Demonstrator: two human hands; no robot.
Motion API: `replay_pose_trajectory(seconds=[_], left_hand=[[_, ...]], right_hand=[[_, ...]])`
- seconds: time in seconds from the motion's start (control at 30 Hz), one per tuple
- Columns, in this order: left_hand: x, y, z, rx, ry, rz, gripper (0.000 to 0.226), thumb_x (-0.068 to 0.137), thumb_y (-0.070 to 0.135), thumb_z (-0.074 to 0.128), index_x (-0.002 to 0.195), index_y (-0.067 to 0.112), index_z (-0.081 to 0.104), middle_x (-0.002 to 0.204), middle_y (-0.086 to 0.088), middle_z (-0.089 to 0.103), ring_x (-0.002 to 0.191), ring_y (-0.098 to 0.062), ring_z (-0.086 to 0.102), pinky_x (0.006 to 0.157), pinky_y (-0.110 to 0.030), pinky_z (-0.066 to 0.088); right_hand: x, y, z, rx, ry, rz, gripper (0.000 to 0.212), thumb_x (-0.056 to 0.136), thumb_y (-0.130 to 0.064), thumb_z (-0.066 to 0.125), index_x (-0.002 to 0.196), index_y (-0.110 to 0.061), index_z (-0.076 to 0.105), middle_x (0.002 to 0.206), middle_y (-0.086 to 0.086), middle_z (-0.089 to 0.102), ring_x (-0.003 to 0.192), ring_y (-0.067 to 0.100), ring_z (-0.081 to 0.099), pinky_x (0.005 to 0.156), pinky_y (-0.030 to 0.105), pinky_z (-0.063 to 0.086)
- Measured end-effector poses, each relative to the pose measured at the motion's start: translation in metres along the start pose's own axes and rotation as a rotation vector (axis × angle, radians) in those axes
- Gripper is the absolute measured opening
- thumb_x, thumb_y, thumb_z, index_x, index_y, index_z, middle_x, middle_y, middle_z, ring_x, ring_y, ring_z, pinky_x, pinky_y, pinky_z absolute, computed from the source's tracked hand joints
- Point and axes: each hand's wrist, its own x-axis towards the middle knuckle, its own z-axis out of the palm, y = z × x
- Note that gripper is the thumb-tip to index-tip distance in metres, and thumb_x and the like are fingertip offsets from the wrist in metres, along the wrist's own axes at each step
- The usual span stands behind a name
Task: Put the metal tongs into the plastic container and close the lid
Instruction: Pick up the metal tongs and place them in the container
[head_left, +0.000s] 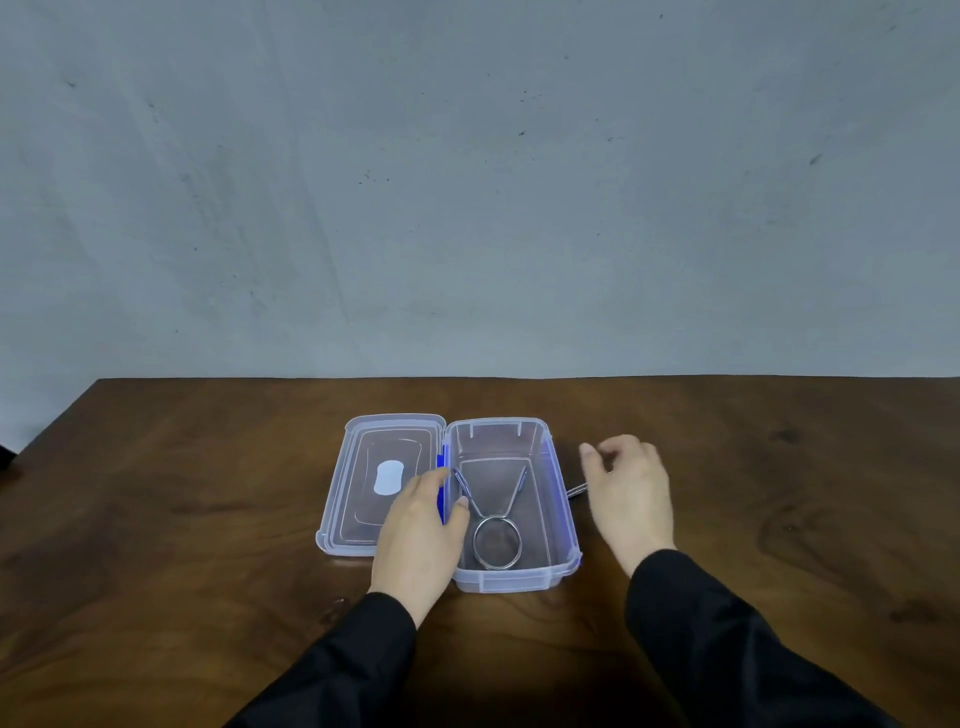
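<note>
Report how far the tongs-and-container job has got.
Done: the metal tongs lie inside the plastic container. In hand: the left hand rests at the hinge side between box and lid; the right hand hovers open beside the container. Left: the lid lies flat open on the table and must be swung shut.

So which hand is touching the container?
The left hand, resting on the clear plastic container's hinge-side rim; the right hand hovers beside it.
</note>
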Motion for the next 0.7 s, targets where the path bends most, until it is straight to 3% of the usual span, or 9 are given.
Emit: replay_pose_trajectory(seconds=[0.1, 0.2, 0.27, 0.4, 0.57, 0.7], left_hand=[[0.003, 0.002, 0.004, 0.046, 0.006, 0.022, 0.049, 0.099, 0.030, 0.057, 0.146, 0.020, 0.048, 0.142, -0.001, 0.058, 0.128, -0.019, 0.054, 0.105, -0.033, 0.046], [0.002, 0.002, 0.009, 0.073, 0.020, 0.031, 0.049, 0.099, 0.028, 0.056, 0.146, 0.019, 0.048, 0.141, -0.001, 0.059, 0.128, -0.020, 0.052, 0.107, -0.036, 0.045], [0.002, 0.003, 0.011, 0.077, 0.028, 0.028, 0.048, 0.099, 0.027, 0.055, 0.146, 0.020, 0.048, 0.141, -0.001, 0.059, 0.128, -0.020, 0.051, 0.108, -0.037, 0.044], [0.002, 0.003, 0.013, 0.070, 0.027, 0.009, 0.048, 0.100, 0.028, 0.054, 0.147, 0.022, 0.047, 0.142, 0.000, 0.057, 0.129, -0.019, 0.050, 0.110, -0.039, 0.042], [0.000, 0.003, 0.017, 0.015, 0.036, -0.008, 0.046, 0.100, 0.028, 0.053, 0.146, 0.023, 0.047, 0.140, 0.001, 0.057, 0.126, -0.018, 0.052, 0.110, -0.039, 0.046], [-0.002, 0.005, 0.021, -0.023, 0.041, -0.003, 0.045, 0.100, 0.027, 0.052, 0.145, 0.023, 0.048, 0.138, 0.002, 0.058, 0.123, -0.015, 0.054, 0.107, -0.035, 0.047]], right_hand=[[0.009, 0.021, 0.003, -0.099, -0.049, 0.367, 0.076, 0.089, -0.062, 0.060, 0.147, -0.016, 0.044, 0.144, 0.015, 0.048, 0.131, 0.034, 0.048, 0.104, 0.054, 0.042], [0.017, 0.021, 0.007, -0.169, -0.164, 0.474, 0.112, 0.077, -0.078, 0.059, 0.160, -0.014, 0.019, 0.158, 0.017, 0.033, 0.143, 0.037, 0.036, 0.111, 0.056, 0.034], [0.025, 0.016, 0.011, -0.197, -0.213, 0.497, 0.122, 0.072, -0.082, 0.060, 0.161, -0.014, 0.012, 0.162, 0.016, 0.027, 0.146, 0.037, 0.032, 0.114, 0.056, 0.031], [0.036, 0.013, 0.019, -0.242, -0.254, 0.480, 0.119, 0.075, -0.069, 0.071, 0.161, -0.013, 0.012, 0.161, 0.016, 0.029, 0.144, 0.036, 0.034, 0.112, 0.053, 0.034], [0.040, 0.027, 0.020, -0.261, -0.265, 0.326, 0.088, 0.087, -0.040, 0.072, 0.156, -0.009, 0.027, 0.144, 0.020, 0.048, 0.126, 0.038, 0.055, 0.103, 0.049, 0.050], [0.038, 0.013, -0.004, -0.043, -0.185, 0.233, 0.077, 0.094, -0.031, 0.065, 0.157, -0.009, 0.027, 0.139, 0.019, 0.050, 0.113, 0.034, 0.063, 0.095, 0.044, 0.056]])
